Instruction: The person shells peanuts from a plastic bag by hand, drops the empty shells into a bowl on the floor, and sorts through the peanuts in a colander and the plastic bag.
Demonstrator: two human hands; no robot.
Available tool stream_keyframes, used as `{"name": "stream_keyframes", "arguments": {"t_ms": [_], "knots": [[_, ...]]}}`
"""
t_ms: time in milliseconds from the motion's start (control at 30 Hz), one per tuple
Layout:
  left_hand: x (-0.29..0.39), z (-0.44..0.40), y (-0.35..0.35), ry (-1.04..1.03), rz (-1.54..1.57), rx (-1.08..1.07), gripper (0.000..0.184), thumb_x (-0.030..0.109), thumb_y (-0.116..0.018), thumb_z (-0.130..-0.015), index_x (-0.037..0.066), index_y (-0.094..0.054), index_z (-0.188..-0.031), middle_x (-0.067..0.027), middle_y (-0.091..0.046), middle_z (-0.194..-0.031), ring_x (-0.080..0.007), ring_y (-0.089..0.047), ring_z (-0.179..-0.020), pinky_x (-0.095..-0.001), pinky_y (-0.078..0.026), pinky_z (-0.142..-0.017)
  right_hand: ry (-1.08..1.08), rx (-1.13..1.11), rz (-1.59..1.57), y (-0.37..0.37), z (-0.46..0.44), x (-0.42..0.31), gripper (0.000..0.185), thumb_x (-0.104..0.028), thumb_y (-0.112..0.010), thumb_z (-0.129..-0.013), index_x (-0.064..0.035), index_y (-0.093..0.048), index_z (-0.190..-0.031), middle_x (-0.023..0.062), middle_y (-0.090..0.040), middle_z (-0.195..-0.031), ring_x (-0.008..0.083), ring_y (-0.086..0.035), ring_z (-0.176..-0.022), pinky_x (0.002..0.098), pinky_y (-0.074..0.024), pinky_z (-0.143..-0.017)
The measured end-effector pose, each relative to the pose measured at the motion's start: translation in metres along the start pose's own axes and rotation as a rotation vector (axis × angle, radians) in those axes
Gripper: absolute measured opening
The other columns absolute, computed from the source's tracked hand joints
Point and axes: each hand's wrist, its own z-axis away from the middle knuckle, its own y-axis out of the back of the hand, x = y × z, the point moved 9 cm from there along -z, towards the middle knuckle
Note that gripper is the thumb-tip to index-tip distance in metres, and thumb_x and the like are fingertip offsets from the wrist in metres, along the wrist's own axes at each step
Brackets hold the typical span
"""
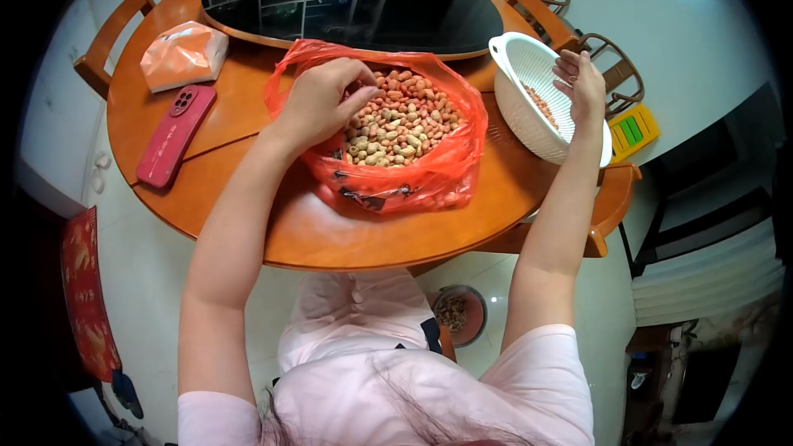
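Note:
A red plastic bag (442, 186) lies open on the round wooden table, full of unshelled peanuts (405, 125). My left hand (326, 99) is over the bag's left side, close above the peanuts. Its fingers are curved, with a gap between thumb and fingers, and nothing shows in them. Over the right part of a white colander (516, 116) is my right hand (585, 87), its fingers stretched out and holding nothing visible. Reddish shelled peanut kernels (541, 105) lie inside the colander, partly hidden by its wall and my right hand.
On the wooden table (363, 244), a tissue pack (183, 56) and a red phone (176, 136) lie at left. A black glass turntable (347, 4) covers the back. Below, a bin (471, 314) holds peanut shells. Wooden chairs (111, 41) stand around.

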Motion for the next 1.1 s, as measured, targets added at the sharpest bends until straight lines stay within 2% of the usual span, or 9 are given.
{"name": "stream_keyframes", "arguments": {"t_ms": [167, 233, 367, 433, 467, 500, 633, 767, 1100], "knots": [[0.003, 0.004, -0.013, -0.038, -0.052, -0.053, 0.012, 0.008, -0.064, -0.082, 0.0, -0.061, -0.09, -0.01, -0.063, -0.083, -0.0212, -0.061, -0.076, -0.0294, -0.047, -0.069, 0.062, 0.011, 0.062, 0.005, -0.024, -0.018, 0.032, -0.028, -0.052, -0.092, -0.0009, -0.066, -0.103, 0.0022, -0.058, -0.076, 0.0086, -0.049, -0.058, 0.0249, -0.043, -0.051], [0.013, 0.004, -0.012, -0.065, -0.044, -0.048, 0.01, 0.006, -0.064, -0.082, -0.001, -0.061, -0.09, -0.0099, -0.062, -0.082, -0.0206, -0.061, -0.075, -0.0287, -0.047, -0.069, 0.06, -0.067, 0.365, 0.001, -0.049, -0.026, 0.029, -0.028, -0.056, -0.088, -0.0039, -0.068, -0.098, 0.0046, -0.056, -0.069, 0.0105, -0.047, -0.054, 0.0255, -0.0395, -0.048], [0.018, 0.003, -0.013, -0.004, 0.008, -0.046, 0.008, 0.006, -0.065, -0.081, 0.0, -0.062, -0.087, -0.0105, -0.062, -0.08, -0.0219, -0.061, -0.071, -0.0295, -0.047, -0.062, 0.309, -0.151, 0.765, -0.012, -0.069, -0.056, 0.029, -0.029, -0.055, -0.087, -0.0051, -0.068, -0.098, 0.0092, -0.066, -0.081, 0.0164, -0.061, -0.073, 0.0337, -0.0482, -0.067], [0.026, 0.003, -0.014, -0.029, -0.018, -0.058, 0.008, 0.003, -0.065, -0.081, 0.0, -0.063, -0.087, -0.0103, -0.062, -0.08, -0.0209, -0.061, -0.07, -0.0282, -0.047, -0.061, 0.33, -0.294, 0.967, -0.02, -0.052, -0.062, 0.03, -0.029, -0.055, -0.088, -0.0053, -0.068, -0.099, 0.0107, -0.067, -0.084, 0.0172, -0.064, -0.079, 0.0346, -0.0487, -0.072], [0.029, 0.002, -0.014, -0.036, -0.032, -0.06, 0.007, 0.002, -0.065, -0.081, 0.0, -0.063, -0.087, -0.0102, -0.062, -0.079, -0.0204, -0.06, -0.07, -0.0276, -0.047, -0.061, 0.249, -0.385, 1.0, -0.022, -0.039, -0.054, 0.028, -0.031, -0.055, -0.09, -0.0056, -0.067, -0.093, 0.004, -0.059, -0.07, 0.0114, -0.052, -0.061, 0.0308, -0.0435, -0.06], [0.031, 0.002, -0.013, -0.036, -0.038, -0.055, 0.008, 0.002, -0.065, -0.08, 0.0, -0.063, -0.088, -0.01, -0.062, -0.079, -0.0199, -0.06, -0.069, -0.0272, -0.046, -0.06, 0.19, -0.518, 1.093, -0.019, -0.041, -0.032, 0.031, -0.034, -0.055, -0.087, -0.0101, -0.068, -0.102, 0.0093, -0.067, -0.086, 0.0173, -0.064, -0.079, 0.0362, -0.0486, -0.075], [0.036, 0.001, -0.009, -0.034, -0.032, -0.031, 0.006, -0.001, -0.062, -0.082, -0.001, -0.062, -0.087, -0.0104, -0.061, -0.077, -0.0189, -0.059, -0.068, -0.0266, -0.045, -0.061, 0.197, -0.653, 1.233, 0.005, -0.034, 0.03, 0.027, -0.032, -0.059, -0.083, -0.0114, -0.068, -0.099, 0.0104, -0.067, -0.09, 0.0231, -0.063, -0.085, 0.0373, -0.0474, -0.079], [0.033, 0.003, -0.003, -0.02, -0.004, 0.029, 0.005, 0.001, -0.059, -0.084, -0.003, -0.061, -0.086, -0.0109, -0.06, -0.076, -0.0184, -0.056, -0.067, -0.0263, -0.044, -0.062, 0.117, -0.709, 1.135, 0.008, -0.035, 0.061, 0.026, -0.029, -0.063, -0.081, -0.0094, -0.067, -0.098, 0.0106, -0.067, -0.096, 0.0254, -0.062, -0.093, 0.0373, -0.0465, -0.081], [0.007, 0.009, -0.007, 0.063, -0.044, 0.03, 0.011, 0.007, -0.055, -0.089, -0.002, -0.061, -0.088, -0.0083, -0.057, -0.074, -0.0152, -0.053, -0.066, -0.0251, -0.041, -0.06, 0.508, -0.902, 0.97, -0.048, -0.018, 0.083, 0.032, -0.018, -0.067, -0.08, -0.0123, -0.06, -0.111, 0.0098, -0.063, -0.101, 0.0264, -0.06, -0.095, 0.0386, -0.0479, -0.083]]}}
